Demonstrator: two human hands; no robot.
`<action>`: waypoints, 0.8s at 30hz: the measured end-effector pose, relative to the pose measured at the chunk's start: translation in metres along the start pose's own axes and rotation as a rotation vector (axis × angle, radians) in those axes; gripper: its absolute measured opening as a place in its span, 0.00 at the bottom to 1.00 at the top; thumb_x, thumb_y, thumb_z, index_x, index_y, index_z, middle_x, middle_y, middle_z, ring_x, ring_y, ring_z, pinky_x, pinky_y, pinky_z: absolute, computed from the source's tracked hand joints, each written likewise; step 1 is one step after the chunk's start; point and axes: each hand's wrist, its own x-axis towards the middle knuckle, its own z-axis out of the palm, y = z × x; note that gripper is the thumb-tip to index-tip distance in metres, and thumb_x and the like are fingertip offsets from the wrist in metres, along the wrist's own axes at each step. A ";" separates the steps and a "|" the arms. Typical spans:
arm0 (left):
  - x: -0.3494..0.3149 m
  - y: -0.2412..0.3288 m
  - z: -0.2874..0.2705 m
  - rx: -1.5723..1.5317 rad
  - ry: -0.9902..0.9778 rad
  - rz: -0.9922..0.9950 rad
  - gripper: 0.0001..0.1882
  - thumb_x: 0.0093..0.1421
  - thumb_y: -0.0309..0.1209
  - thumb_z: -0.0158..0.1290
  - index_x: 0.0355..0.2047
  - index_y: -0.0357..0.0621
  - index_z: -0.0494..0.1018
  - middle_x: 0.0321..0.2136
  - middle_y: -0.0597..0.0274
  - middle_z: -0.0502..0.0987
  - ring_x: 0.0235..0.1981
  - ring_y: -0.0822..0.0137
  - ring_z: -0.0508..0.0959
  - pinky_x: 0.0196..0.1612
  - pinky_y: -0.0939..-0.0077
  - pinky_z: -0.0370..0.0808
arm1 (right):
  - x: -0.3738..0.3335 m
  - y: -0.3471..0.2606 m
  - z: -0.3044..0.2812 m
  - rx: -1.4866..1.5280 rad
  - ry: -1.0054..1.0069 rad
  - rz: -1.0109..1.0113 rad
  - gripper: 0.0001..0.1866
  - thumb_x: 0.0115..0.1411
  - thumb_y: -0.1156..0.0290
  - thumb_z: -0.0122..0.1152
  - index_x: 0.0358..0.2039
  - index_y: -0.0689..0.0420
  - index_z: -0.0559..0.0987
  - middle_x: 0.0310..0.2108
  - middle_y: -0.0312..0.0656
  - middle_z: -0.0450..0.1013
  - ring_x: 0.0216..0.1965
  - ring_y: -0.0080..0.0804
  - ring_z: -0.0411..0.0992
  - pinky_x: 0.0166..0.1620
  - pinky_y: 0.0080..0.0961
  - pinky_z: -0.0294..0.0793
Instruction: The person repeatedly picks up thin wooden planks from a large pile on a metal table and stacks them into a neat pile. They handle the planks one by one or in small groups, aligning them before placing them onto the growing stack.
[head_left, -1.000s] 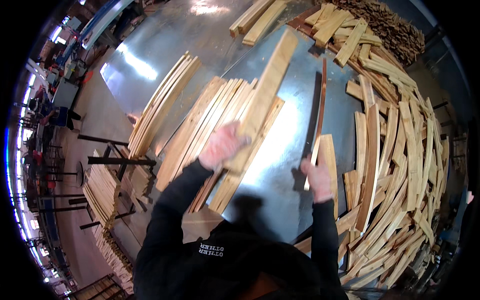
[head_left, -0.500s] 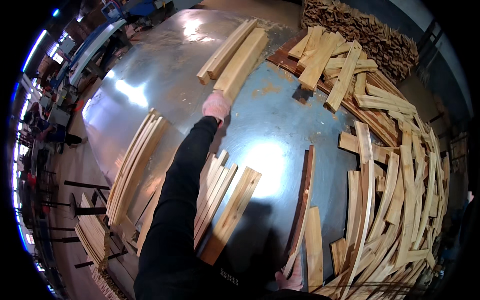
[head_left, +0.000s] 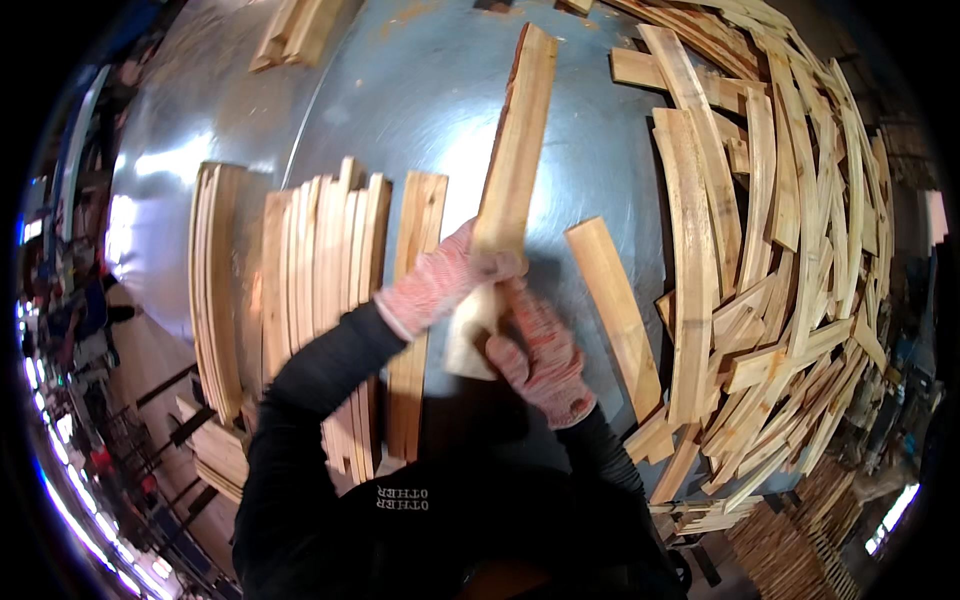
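Note:
My left hand point(head_left: 445, 278), in a pink-and-white knit glove, is closed around the near end of a wooden board point(head_left: 518, 140). This board points away from me, with a dark bark strip along its left edge. My right hand point(head_left: 545, 350), gloved alike, is just right of the board's near end, thumb spread from the fingers. Its fingertips come close to the left hand's; whether they touch the board cannot be made out. Beneath the left hand shows a pale wooden piece point(head_left: 468, 340), partly hidden and blurred. A single board point(head_left: 415, 310) lies left of my hands.
On the shiny metal table point(head_left: 350, 120), upright rows of boards point(head_left: 325, 240) and a narrower stack point(head_left: 213, 290) stand left. One loose board point(head_left: 615, 305) lies right of my hands. A large jumbled heap of boards point(head_left: 790, 250) covers the right side. More boards point(head_left: 300, 30) lie far left.
My left hand has come back from the far boards to the near middle. The bark-edged board has moved from the right to the middle, into my left hand. The view has shifted.

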 end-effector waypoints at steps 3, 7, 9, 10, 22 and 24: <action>-0.029 0.003 -0.007 -0.030 0.168 -0.238 0.30 0.60 0.30 0.58 0.61 0.34 0.66 0.38 0.60 0.78 0.36 0.72 0.77 0.41 0.76 0.76 | -0.031 0.027 -0.026 -0.545 0.315 0.151 0.42 0.56 0.52 0.68 0.63 0.66 0.65 0.59 0.58 0.68 0.59 0.55 0.67 0.63 0.43 0.65; -0.083 -0.020 -0.023 0.194 0.389 0.098 0.30 0.60 0.30 0.58 0.60 0.29 0.65 0.39 0.55 0.79 0.40 0.67 0.78 0.44 0.74 0.76 | -0.087 0.079 -0.062 -0.663 0.134 0.445 0.46 0.60 0.51 0.63 0.69 0.63 0.55 0.67 0.60 0.56 0.69 0.54 0.54 0.69 0.40 0.55; -0.112 -0.020 -0.003 0.362 0.473 -0.009 0.31 0.61 0.32 0.57 0.61 0.30 0.63 0.47 0.51 0.77 0.49 0.65 0.75 0.53 0.71 0.72 | -0.069 0.028 -0.036 -0.165 0.252 0.240 0.47 0.59 0.51 0.65 0.69 0.64 0.56 0.67 0.60 0.57 0.68 0.54 0.56 0.67 0.39 0.58; -0.128 -0.022 0.012 0.484 0.525 -0.040 0.32 0.62 0.34 0.56 0.63 0.31 0.61 0.52 0.48 0.75 0.55 0.64 0.73 0.59 0.69 0.69 | -0.056 0.024 -0.013 0.066 0.251 0.025 0.42 0.61 0.56 0.64 0.69 0.63 0.57 0.62 0.56 0.65 0.62 0.50 0.65 0.63 0.36 0.65; -0.228 -0.011 -0.092 1.728 0.257 0.655 0.05 0.56 0.32 0.54 0.32 0.48 0.73 0.22 0.67 0.76 0.24 0.65 0.80 0.26 0.70 0.80 | -0.030 -0.093 -0.008 -0.345 -0.421 -0.088 0.38 0.56 0.71 0.65 0.67 0.57 0.64 0.62 0.52 0.67 0.62 0.44 0.67 0.62 0.33 0.66; -0.240 -0.022 -0.144 1.649 0.351 0.449 0.06 0.61 0.33 0.52 0.35 0.47 0.71 0.26 0.63 0.76 0.28 0.67 0.80 0.24 0.76 0.78 | -0.040 -0.061 -0.040 -0.596 0.005 -0.047 0.38 0.58 0.65 0.66 0.67 0.60 0.63 0.64 0.54 0.64 0.64 0.47 0.63 0.65 0.35 0.61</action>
